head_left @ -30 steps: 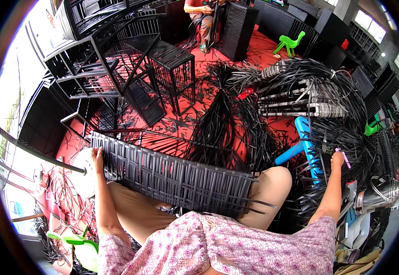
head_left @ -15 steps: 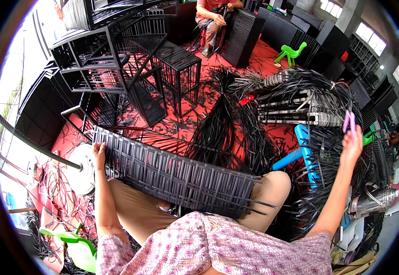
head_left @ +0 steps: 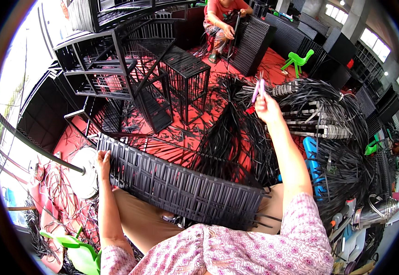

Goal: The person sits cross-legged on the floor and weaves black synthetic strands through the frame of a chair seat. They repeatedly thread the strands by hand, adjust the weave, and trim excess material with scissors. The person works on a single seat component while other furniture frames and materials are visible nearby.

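A long black woven rattan-style panel (head_left: 181, 185) lies slanted across my lap, with loose strand ends sticking out at its right end. My left hand (head_left: 103, 162) is closed on the panel's left end. My right hand (head_left: 268, 107) is raised and reaches out ahead, beyond the panel. In it, pink-handled scissors (head_left: 258, 90) point up and away, clear of the panel. Beyond the panel a thick bundle of black strips (head_left: 224, 133) hangs and spreads over the red floor covering (head_left: 183, 130).
Black furniture frames (head_left: 94, 59) are stacked at the far left. Another person (head_left: 222, 27) sits by a woven black box (head_left: 253, 46). Strip bundles (head_left: 341, 105), a blue stool (head_left: 312, 160) and a metal kettle (head_left: 369, 213) stand at right. A round pale base (head_left: 85, 176) is near my left hand.
My right hand has swung left and farther away with the scissors, from the right side to in front of the strip bundles. My left hand keeps hold of the panel.
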`<state>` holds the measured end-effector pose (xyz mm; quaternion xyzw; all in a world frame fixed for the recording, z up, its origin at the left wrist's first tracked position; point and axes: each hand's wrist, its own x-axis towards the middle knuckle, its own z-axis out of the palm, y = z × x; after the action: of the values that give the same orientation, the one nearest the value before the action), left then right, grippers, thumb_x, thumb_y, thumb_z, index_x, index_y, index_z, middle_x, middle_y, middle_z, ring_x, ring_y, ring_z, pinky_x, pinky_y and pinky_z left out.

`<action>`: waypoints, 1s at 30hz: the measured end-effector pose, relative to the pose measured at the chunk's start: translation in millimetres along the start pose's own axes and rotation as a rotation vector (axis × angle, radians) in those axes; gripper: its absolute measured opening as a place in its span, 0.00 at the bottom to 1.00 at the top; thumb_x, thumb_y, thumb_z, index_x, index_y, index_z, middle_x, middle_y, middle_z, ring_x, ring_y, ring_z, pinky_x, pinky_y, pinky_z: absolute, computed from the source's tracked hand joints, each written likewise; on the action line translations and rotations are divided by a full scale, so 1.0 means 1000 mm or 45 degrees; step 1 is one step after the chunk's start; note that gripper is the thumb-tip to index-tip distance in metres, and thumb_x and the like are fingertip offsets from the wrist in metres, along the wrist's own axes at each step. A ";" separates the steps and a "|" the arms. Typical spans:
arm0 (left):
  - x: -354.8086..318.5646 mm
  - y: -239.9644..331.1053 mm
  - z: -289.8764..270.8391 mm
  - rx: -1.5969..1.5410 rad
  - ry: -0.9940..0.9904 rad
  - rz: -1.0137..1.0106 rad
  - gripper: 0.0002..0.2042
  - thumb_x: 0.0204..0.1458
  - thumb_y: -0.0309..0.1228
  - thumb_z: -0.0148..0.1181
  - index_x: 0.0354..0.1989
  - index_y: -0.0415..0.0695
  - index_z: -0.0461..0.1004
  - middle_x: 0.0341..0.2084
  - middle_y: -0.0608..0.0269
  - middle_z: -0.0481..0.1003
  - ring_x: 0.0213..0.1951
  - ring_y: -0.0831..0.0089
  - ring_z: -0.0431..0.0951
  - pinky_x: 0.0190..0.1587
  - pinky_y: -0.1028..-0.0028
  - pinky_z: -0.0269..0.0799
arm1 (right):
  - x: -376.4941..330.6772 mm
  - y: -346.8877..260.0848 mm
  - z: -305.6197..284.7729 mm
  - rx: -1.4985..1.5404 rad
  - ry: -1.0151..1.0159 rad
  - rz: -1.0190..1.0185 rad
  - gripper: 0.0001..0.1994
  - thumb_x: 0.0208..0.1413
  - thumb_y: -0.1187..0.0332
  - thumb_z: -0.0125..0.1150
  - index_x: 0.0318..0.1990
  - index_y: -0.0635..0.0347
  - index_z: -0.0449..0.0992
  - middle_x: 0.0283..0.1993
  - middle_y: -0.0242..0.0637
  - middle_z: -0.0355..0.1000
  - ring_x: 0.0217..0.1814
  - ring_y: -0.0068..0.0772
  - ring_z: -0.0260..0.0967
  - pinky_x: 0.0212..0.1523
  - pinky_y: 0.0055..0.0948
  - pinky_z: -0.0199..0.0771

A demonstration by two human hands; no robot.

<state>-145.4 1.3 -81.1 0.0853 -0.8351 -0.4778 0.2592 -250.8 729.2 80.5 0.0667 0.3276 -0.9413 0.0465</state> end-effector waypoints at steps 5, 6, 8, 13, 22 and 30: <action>0.003 0.000 0.008 -0.062 0.021 -0.017 0.12 0.59 0.29 0.64 0.26 0.43 0.68 0.20 0.73 0.63 0.24 0.81 0.59 0.29 0.76 0.61 | 0.115 -0.033 0.061 -0.183 0.061 -0.204 0.09 0.67 0.61 0.59 0.47 0.53 0.70 0.23 0.24 0.63 0.22 0.18 0.61 0.20 0.20 0.60; 0.006 0.004 0.012 -0.127 0.009 -0.007 0.13 0.59 0.28 0.64 0.26 0.43 0.67 0.21 0.73 0.62 0.25 0.81 0.58 0.29 0.77 0.59 | 0.135 -0.038 0.064 -0.213 0.023 -0.289 0.10 0.67 0.61 0.59 0.48 0.52 0.69 0.23 0.24 0.63 0.22 0.19 0.62 0.20 0.21 0.60; 0.007 0.010 0.011 -0.155 -0.005 -0.032 0.13 0.59 0.28 0.64 0.26 0.44 0.66 0.21 0.75 0.62 0.25 0.83 0.58 0.29 0.78 0.58 | 0.171 -0.042 0.072 -0.239 0.072 -0.302 0.09 0.67 0.62 0.59 0.48 0.52 0.69 0.23 0.24 0.63 0.23 0.18 0.62 0.20 0.20 0.60; 0.002 0.031 0.008 -0.142 -0.036 -0.182 0.10 0.61 0.25 0.62 0.29 0.46 0.67 0.23 0.78 0.61 0.26 0.86 0.58 0.30 0.81 0.56 | 0.234 -0.030 0.077 -0.304 0.106 -0.323 0.08 0.69 0.61 0.55 0.46 0.52 0.69 0.23 0.21 0.62 0.21 0.17 0.60 0.20 0.19 0.59; 0.008 0.031 0.014 -0.127 -0.003 -0.213 0.08 0.62 0.27 0.62 0.31 0.49 0.70 0.23 0.81 0.62 0.26 0.88 0.57 0.29 0.83 0.52 | 0.321 -0.032 0.032 -0.340 0.259 -0.234 0.10 0.70 0.59 0.51 0.45 0.55 0.67 0.21 0.24 0.59 0.18 0.20 0.57 0.17 0.22 0.55; 0.010 0.037 0.019 -0.258 -0.008 -0.258 0.07 0.62 0.26 0.62 0.33 0.48 0.70 0.25 0.81 0.63 0.27 0.89 0.57 0.31 0.86 0.52 | 0.359 -0.032 0.022 -0.417 0.329 -0.176 0.12 0.71 0.57 0.50 0.36 0.52 0.66 0.21 0.21 0.58 0.18 0.17 0.57 0.17 0.20 0.54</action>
<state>-159.2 31.1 -54.3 0.1410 -0.7704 -0.5838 0.2141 -611.4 725.1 61.3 0.1558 0.4833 -0.8600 -0.0503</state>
